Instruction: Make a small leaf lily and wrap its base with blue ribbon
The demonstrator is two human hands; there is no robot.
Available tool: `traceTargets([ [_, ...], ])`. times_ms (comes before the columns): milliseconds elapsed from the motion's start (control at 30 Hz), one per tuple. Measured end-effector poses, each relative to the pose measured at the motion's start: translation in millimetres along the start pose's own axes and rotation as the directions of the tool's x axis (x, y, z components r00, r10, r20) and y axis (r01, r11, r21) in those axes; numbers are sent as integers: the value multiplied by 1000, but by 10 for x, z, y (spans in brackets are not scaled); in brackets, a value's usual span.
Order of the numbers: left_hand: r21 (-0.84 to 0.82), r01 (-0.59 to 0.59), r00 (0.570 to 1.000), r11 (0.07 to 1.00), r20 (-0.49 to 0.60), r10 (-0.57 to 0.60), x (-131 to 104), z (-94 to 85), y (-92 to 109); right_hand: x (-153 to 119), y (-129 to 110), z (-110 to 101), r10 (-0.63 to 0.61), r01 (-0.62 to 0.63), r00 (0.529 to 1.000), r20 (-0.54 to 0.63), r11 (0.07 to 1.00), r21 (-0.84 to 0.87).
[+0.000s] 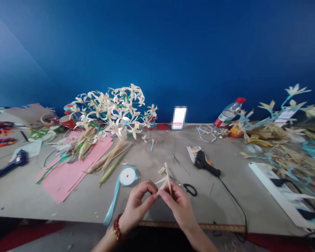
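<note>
Just above the table's front edge, my left hand (139,202) and my right hand (179,203) come together at their fingertips. Pale dried corn husk pieces (167,174) are pinched there, one narrow piece pointing upward from my right fingers and a thinner one lying between both hands. Exactly how they join is hidden by the fingers. Behind my right hand lie scissors (190,189), with a black handle loop showing. To the left of my left hand is a spool of light blue ribbon (127,175), its loose end hanging toward the front edge.
A black glue gun (207,163) with a cord lies right; a blue glue gun (19,160) lies far left. Pink paper sheets (59,182), loose husks (111,155) and white husk flowers (115,110) spread leftward. A power strip (273,196) and tilted bottle (227,113) stand right.
</note>
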State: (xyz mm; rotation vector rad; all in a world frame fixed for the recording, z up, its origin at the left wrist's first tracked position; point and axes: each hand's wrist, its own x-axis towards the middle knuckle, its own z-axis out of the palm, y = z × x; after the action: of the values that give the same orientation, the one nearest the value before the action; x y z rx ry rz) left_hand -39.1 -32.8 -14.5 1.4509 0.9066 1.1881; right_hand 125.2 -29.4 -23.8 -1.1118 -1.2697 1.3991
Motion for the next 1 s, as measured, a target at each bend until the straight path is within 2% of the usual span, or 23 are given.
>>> traceTargets([
  [67,-89,58,998,994,-21,-60,7,11,-2,-24,13,-68,29,-28,999,-18,998,54],
  [133,-111,60,997,992,-51,-66,7,11,-5,-77,21,-151,43,-44,999,5,998,52],
  [267,-66,3,994,998,-107,-10,-8,-18,-27,-217,30,-301,38,-17,992,121,985,-170],
  [400,14,-69,987,998,-145,70,-11,-23,-56,-268,48,-329,70,-20,987,142,944,-329],
  [533,162,-52,995,985,-79,66,5,37,-47,-200,1,-229,22,31,991,135,926,-376],
  [700,225,2,1000,974,-25,4,5,54,-7,-108,-96,-135,-11,99,974,227,920,-378],
  [833,246,-55,998,968,37,47,-2,-24,-1,-80,-97,-128,57,48,957,285,937,-347],
  [1000,229,-150,986,962,111,128,0,-85,15,-68,-65,-129,180,-124,916,359,977,-174],
])
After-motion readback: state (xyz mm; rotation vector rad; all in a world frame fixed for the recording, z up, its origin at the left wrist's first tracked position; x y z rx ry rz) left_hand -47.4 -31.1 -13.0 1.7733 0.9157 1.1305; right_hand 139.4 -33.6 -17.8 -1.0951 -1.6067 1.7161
